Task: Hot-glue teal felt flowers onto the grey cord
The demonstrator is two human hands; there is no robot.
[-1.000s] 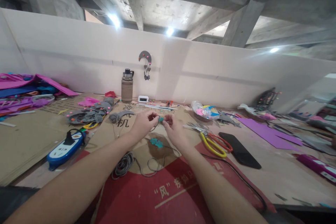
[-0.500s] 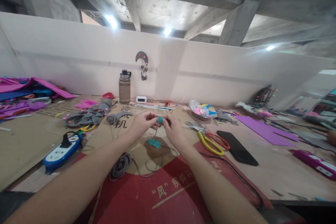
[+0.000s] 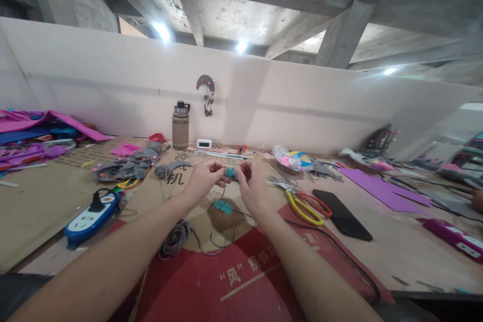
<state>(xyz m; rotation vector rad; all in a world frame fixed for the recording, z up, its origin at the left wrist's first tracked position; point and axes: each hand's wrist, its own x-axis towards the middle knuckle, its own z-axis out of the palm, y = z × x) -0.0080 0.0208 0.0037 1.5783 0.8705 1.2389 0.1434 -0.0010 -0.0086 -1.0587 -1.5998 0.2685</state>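
My left hand (image 3: 204,179) and my right hand (image 3: 252,187) meet above the middle of the table, fingertips pinched from either side on a small teal piece (image 3: 230,172). A thin grey cord (image 3: 224,192) hangs down from it. Beneath the hands, another teal cut-out (image 3: 222,206) lies on a brown patch of cardboard (image 3: 226,219). A coil of grey cord (image 3: 174,237) lies just left of that patch, close to my left forearm.
Scissors with yellow and red handles (image 3: 304,205) and a black phone (image 3: 342,214) lie to the right. A blue-white power strip (image 3: 91,215) sits at left, grey felt pieces (image 3: 124,167) behind it, a bottle (image 3: 180,126) by the wall, purple sheets (image 3: 385,190) far right.
Both hands stay pinched on the teal piece and have shifted only slightly; the view has wobbled a little.
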